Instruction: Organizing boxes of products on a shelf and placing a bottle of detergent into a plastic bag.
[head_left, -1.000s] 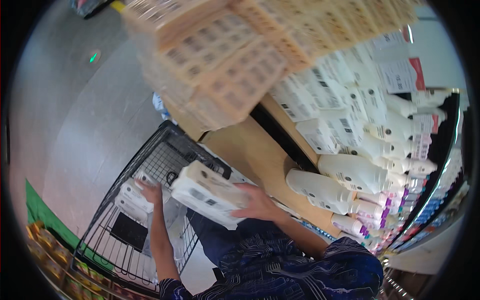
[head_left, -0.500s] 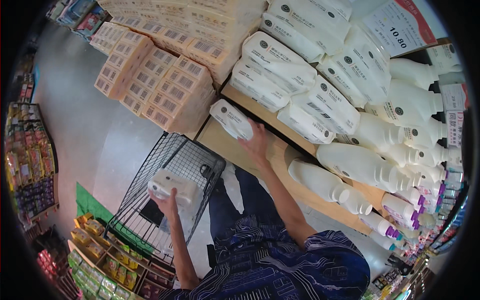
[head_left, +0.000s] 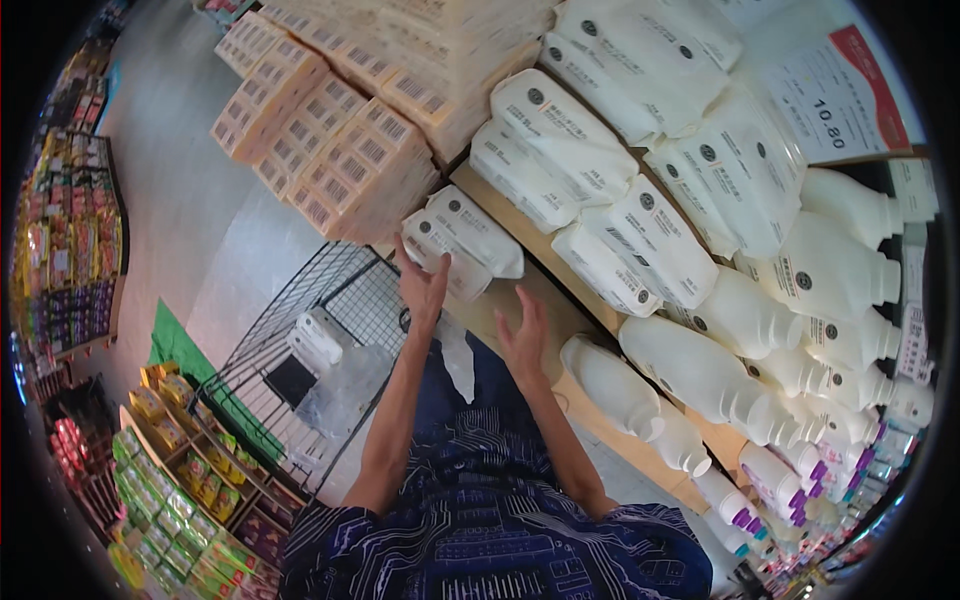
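Note:
Two white soft packs lie side by side on the low wooden ledge, the farther pack against the nearer pack. My left hand grips the left end of the nearer one, thumb on its top and fingers round its edge. To the right, my right hand is held over the ledge with fingers apart and nothing in it. Left of my legs, a wire shopping cart holds another white pack and clear crumpled plastic.
Stacked cream boxes rise beyond the packs. Higher on the right, rows of white packs and white bottles fill the display beside a price sign. Snack shelves stand behind the cart at lower left.
My left hand has brought a white pack from over the cart to the ledge, beside the other. My right hand has let go of the farther pack and drawn back toward me.

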